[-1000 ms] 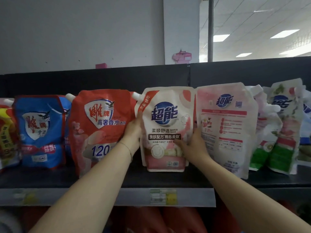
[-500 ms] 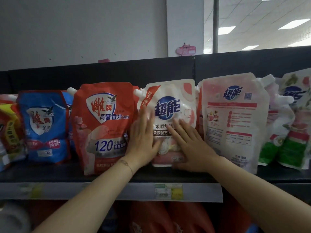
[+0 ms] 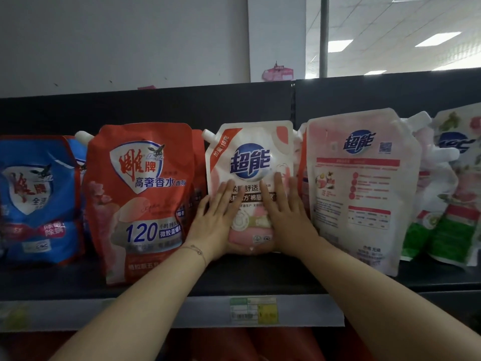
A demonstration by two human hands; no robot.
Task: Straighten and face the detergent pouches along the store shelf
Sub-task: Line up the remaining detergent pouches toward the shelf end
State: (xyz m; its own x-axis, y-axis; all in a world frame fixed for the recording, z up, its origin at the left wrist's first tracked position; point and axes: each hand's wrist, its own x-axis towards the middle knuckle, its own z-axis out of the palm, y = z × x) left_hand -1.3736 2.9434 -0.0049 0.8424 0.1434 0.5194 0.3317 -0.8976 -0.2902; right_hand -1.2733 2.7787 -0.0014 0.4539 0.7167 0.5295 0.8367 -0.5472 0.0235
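A white and pink detergent pouch (image 3: 251, 162) stands upright at the middle of the dark shelf (image 3: 234, 280), its front label facing me. My left hand (image 3: 214, 222) lies flat with straight fingers on its lower left face. My right hand (image 3: 287, 217) presses flat on its lower right face. To the left stand a red pouch (image 3: 141, 199) and a blue pouch (image 3: 36, 199). To the right a pink and white pouch (image 3: 361, 188) shows its back label.
More white, pink and green pouches (image 3: 442, 204) lean untidily at the far right. A price tag (image 3: 253, 310) sits on the shelf's front strip. A black back panel (image 3: 182, 105) rises behind the row. Red items show on the shelf below.
My hands gripped the white and pink pouch's sides a second ago; both now lie flat on its face. The pouch stands further back on the shelf.
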